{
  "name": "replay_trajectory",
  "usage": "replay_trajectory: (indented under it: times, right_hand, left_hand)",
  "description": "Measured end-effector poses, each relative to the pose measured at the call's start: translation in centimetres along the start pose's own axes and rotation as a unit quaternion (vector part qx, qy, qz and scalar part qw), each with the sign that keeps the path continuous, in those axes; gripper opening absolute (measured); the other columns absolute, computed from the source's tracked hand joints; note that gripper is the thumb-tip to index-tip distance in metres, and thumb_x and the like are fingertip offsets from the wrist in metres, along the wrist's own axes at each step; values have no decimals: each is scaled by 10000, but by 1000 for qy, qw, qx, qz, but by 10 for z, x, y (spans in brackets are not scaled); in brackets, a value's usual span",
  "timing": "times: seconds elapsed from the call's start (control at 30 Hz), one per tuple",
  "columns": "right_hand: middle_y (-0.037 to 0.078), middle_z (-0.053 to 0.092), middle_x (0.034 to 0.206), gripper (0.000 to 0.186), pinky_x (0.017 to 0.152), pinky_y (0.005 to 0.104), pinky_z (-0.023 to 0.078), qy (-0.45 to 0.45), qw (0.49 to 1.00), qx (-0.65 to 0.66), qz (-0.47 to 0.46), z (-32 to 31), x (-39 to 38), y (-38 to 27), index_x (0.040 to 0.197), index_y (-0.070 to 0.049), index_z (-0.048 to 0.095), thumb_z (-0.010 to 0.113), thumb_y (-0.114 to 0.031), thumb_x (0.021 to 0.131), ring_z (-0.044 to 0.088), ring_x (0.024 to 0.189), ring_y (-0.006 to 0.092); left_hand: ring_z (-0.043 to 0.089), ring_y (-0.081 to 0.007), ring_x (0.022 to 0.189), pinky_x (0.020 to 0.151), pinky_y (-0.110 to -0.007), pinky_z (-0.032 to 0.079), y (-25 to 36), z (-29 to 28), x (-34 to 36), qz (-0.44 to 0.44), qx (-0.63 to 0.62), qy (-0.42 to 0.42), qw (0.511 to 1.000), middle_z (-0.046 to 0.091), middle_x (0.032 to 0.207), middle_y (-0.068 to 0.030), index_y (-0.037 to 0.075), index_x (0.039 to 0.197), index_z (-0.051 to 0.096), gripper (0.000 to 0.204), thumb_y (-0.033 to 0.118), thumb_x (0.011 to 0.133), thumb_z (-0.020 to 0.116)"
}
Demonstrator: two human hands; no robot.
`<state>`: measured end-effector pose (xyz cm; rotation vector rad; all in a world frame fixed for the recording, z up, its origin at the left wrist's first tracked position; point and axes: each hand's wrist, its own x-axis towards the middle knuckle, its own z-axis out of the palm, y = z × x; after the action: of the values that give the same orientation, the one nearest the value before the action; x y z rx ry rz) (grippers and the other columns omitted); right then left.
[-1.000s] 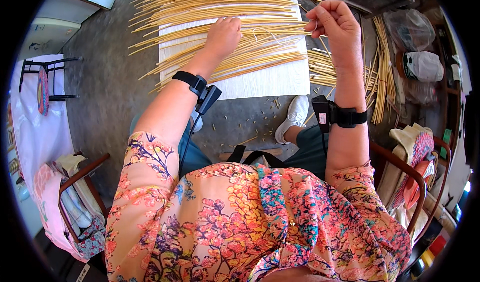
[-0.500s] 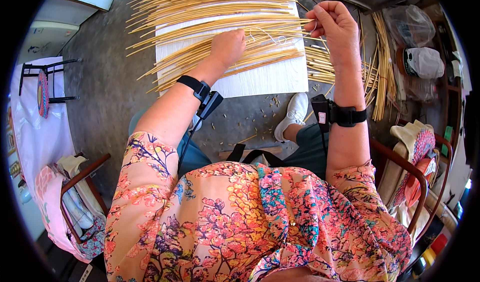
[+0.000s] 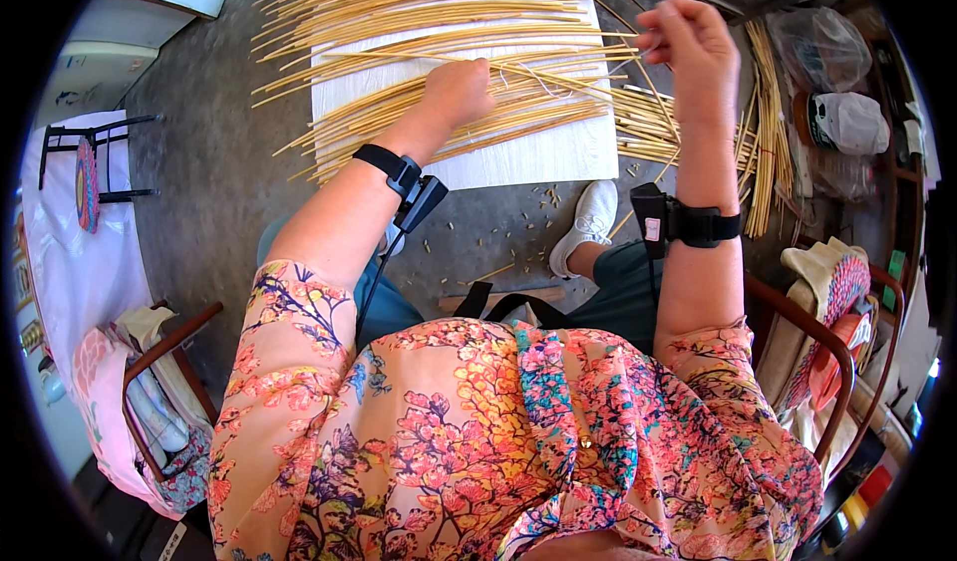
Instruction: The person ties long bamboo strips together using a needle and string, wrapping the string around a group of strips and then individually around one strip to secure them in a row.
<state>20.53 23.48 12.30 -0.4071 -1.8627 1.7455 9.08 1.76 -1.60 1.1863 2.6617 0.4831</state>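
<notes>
Rows of long yellow plant stalks [image 3: 439,25] lie across a white board [image 3: 538,166] in front of me. My left hand [image 3: 459,93] is closed in a fist over the near rows, gripping stalks; its fingertips are turned away from view. A thin white string [image 3: 543,85] runs loosely over the stalks just right of that fist. Above the board's right edge, my right hand [image 3: 696,51] is raised with thumb and fingers pinched together, slightly blurred. The string's far end leads toward this pinch, though it is faint there.
More stalks [image 3: 643,118] lie beyond the board's right edge, with a long bundle [image 3: 766,133] at the right. Short cut bits litter the floor near my shoe [image 3: 588,227]. Wrapped plastic bags [image 3: 847,123] stand at far right. A wooden chair arm [image 3: 807,327] is beside my right elbow.
My right hand has moved a little to the right, away from the board. The string over the stalks lies straighter, with less of a loop. My left hand stays nearly in place.
</notes>
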Motion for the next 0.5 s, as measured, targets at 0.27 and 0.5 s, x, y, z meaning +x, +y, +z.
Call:
replay_trajectory:
  times: [0.27, 0.5]
  right_hand:
    - [80, 649, 792, 109, 509, 190, 441, 40, 998, 48, 7, -9, 2, -1, 920, -13, 569, 573, -112, 875, 603, 613, 101]
    - [33, 625, 753, 89, 498, 212, 441, -217, 950, -212, 81, 35, -28, 20, 889, -50, 560, 568, -134, 859, 576, 585, 81]
  left_hand:
    - [585, -326, 685, 581, -424, 451, 1, -3, -1, 26, -9, 24, 999, 608, 695, -121, 79, 694, 552, 79, 137, 661, 596]
    - [576, -326, 714, 598, -426, 455, 3, -5, -4, 49, -13, 60, 997, 594, 722, -125, 67, 695, 549, 71, 117, 676, 594]
